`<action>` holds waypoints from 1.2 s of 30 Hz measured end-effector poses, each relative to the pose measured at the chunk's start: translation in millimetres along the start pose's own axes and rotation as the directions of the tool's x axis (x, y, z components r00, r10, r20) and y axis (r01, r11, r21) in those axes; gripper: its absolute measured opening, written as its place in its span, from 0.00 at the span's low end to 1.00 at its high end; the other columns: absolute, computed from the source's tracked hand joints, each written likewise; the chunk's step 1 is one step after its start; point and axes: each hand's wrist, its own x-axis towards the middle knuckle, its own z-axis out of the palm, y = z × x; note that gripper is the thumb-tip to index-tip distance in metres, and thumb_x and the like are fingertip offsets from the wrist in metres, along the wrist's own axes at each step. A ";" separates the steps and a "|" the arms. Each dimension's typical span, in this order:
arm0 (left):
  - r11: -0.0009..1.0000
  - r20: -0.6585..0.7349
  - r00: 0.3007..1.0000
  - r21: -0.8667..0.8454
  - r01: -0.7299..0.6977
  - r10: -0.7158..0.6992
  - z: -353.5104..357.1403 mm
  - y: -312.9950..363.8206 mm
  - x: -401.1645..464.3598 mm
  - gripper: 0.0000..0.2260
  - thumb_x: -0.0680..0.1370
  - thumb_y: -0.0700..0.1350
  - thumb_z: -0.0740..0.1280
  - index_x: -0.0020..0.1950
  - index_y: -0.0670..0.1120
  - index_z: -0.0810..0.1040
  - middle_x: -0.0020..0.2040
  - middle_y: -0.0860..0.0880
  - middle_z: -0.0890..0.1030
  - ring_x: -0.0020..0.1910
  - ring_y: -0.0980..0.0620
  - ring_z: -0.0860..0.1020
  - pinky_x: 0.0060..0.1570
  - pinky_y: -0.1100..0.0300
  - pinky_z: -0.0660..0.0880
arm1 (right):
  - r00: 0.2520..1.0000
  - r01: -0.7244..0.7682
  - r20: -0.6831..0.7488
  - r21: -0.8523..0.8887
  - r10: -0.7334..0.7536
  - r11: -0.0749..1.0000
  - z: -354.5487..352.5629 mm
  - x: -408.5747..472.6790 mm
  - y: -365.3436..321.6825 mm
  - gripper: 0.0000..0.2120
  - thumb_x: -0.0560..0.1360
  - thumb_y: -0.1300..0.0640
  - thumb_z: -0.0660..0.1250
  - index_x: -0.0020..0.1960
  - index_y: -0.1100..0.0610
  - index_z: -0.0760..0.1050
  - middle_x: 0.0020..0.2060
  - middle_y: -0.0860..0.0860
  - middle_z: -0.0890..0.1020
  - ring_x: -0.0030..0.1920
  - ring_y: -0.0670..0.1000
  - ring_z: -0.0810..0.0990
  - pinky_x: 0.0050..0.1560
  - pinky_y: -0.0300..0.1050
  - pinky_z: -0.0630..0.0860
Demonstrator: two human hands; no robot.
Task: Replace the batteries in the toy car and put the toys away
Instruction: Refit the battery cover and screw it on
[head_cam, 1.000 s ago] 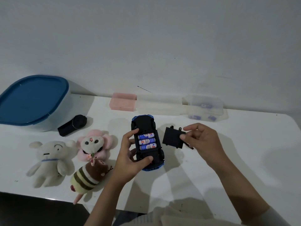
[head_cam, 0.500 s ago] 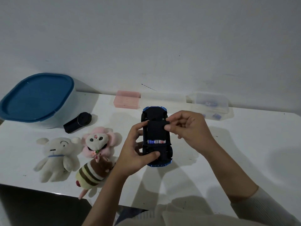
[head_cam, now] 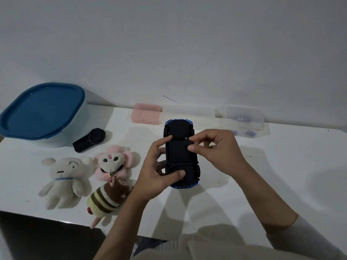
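The blue toy car lies upside down above the white table, black underside up. My left hand grips it from the left, thumb on the rear end and index finger near the front. My right hand presses its thumb and fingertips on the black battery cover, which lies flat over the compartment. The batteries are hidden under the cover. Three plush toys lie to the left: a white bear, a pink-eared one and a striped bee.
A white bin with a blue lid stands at the back left, with a black remote beside it. Along the wall sit a pink box and a clear box holding small blue items. The table's front edge runs near the plush toys.
My right hand carried the black cover from beside the car onto the battery compartment. The three batteries, visible before, are now covered.
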 end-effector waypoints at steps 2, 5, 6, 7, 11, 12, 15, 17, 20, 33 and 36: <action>1.000 -0.004 1.000 -0.005 -0.007 0.007 -0.1 0.9 -0.2 0.35 0.64 0.40 0.75 0.67 0.57 0.67 0.60 0.42 0.76 0.55 0.37 0.79 0.52 0.38 0.78 | 1.000 0.005 -0.019 -0.052 -0.006 0.999 0.8 -0.3 1.5 0.09 0.66 0.60 0.77 0.41 0.48 0.82 0.38 0.43 0.80 0.33 0.43 0.73 0.35 0.34 0.71; 1.000 -0.006 1.000 -0.014 -0.011 0.011 0.6 2.3 -0.6 0.34 0.64 0.40 0.75 0.67 0.56 0.68 0.60 0.42 0.76 0.55 0.39 0.79 0.52 0.38 0.78 | 0.999 0.028 -0.020 -0.093 -0.030 0.995 1.6 -1.0 1.5 0.08 0.66 0.59 0.77 0.44 0.50 0.83 0.40 0.43 0.77 0.35 0.44 0.74 0.35 0.36 0.71; 1.000 -0.008 1.000 -0.022 -0.010 0.010 1.1 3.0 -0.9 0.33 0.64 0.40 0.75 0.66 0.56 0.69 0.59 0.42 0.76 0.54 0.39 0.80 0.52 0.39 0.78 | 0.999 0.036 -0.018 -0.102 -0.038 0.994 2.2 -1.5 1.2 0.08 0.67 0.60 0.77 0.44 0.51 0.83 0.40 0.43 0.77 0.35 0.44 0.75 0.35 0.37 0.71; 1.000 -0.011 1.000 -0.029 -0.011 0.011 1.5 3.6 -1.1 0.32 0.64 0.40 0.75 0.65 0.56 0.69 0.59 0.42 0.75 0.52 0.40 0.81 0.51 0.39 0.79 | 0.999 0.041 -0.018 -0.108 -0.044 0.993 2.8 -2.3 0.9 0.08 0.67 0.60 0.76 0.45 0.51 0.83 0.40 0.44 0.77 0.35 0.44 0.75 0.34 0.38 0.72; 0.999 -0.014 1.000 -0.041 -0.027 0.026 2.7 3.1 -0.4 0.31 0.64 0.40 0.74 0.64 0.52 0.70 0.60 0.42 0.75 0.50 0.39 0.81 0.49 0.40 0.80 | 0.997 0.066 -0.037 -0.103 -0.070 0.993 5.6 -5.0 -0.3 0.08 0.68 0.61 0.76 0.46 0.52 0.83 0.40 0.45 0.76 0.38 0.46 0.79 0.36 0.43 0.79; 0.999 -0.017 0.999 -0.037 -0.035 0.034 3.0 3.2 -0.2 0.30 0.64 0.40 0.74 0.64 0.51 0.70 0.60 0.42 0.75 0.50 0.40 0.81 0.49 0.42 0.80 | 0.996 0.072 -0.043 -0.092 -0.076 0.993 6.5 -5.6 -0.3 0.09 0.68 0.62 0.76 0.46 0.53 0.83 0.40 0.45 0.75 0.39 0.46 0.80 0.38 0.43 0.80; 0.998 -0.049 0.997 -0.023 -0.063 0.062 5.7 3.9 0.9 0.24 0.67 0.44 0.72 0.61 0.50 0.71 0.58 0.43 0.77 0.53 0.44 0.80 0.49 0.48 0.80 | 0.994 0.081 -0.075 -0.052 -0.085 0.995 9.8 -8.0 1.7 0.09 0.68 0.64 0.75 0.46 0.54 0.83 0.40 0.46 0.75 0.40 0.46 0.80 0.39 0.43 0.82; 0.998 -0.103 0.994 -0.026 -0.049 0.046 9.2 4.9 2.9 0.16 0.71 0.50 0.68 0.58 0.52 0.73 0.55 0.43 0.78 0.48 0.47 0.81 0.44 0.49 0.81 | 0.992 0.079 -0.100 -0.028 -0.082 0.996 11.8 -10.1 3.2 0.10 0.67 0.65 0.76 0.46 0.55 0.83 0.40 0.46 0.75 0.40 0.46 0.80 0.39 0.44 0.82; 1.000 -0.176 0.984 0.016 -0.020 0.022 14.1 4.6 6.6 0.08 0.75 0.52 0.64 0.54 0.55 0.74 0.51 0.41 0.78 0.43 0.48 0.81 0.39 0.45 0.80 | 0.989 0.074 -0.127 -0.005 -0.074 0.997 14.2 -12.9 5.2 0.10 0.67 0.66 0.75 0.47 0.57 0.83 0.40 0.48 0.75 0.41 0.47 0.80 0.39 0.45 0.82; 0.997 -0.117 0.993 0.081 0.007 0.003 25.2 -4.4 7.8 0.11 0.77 0.42 0.60 0.55 0.56 0.75 0.50 0.45 0.77 0.41 0.52 0.79 0.36 0.59 0.79 | 0.964 -0.017 -0.263 0.055 0.031 0.998 14.4 -21.7 27.0 0.08 0.67 0.63 0.76 0.43 0.55 0.82 0.41 0.50 0.82 0.38 0.40 0.81 0.37 0.29 0.75; 0.997 -0.129 0.991 0.068 0.045 -0.036 27.3 -8.6 8.2 0.12 0.76 0.44 0.61 0.55 0.58 0.75 0.51 0.44 0.76 0.40 0.52 0.79 0.38 0.54 0.81 | 0.938 -0.050 -0.343 0.008 0.049 0.999 1.4 -25.0 41.5 0.06 0.68 0.61 0.75 0.44 0.55 0.82 0.41 0.50 0.83 0.38 0.41 0.81 0.38 0.29 0.75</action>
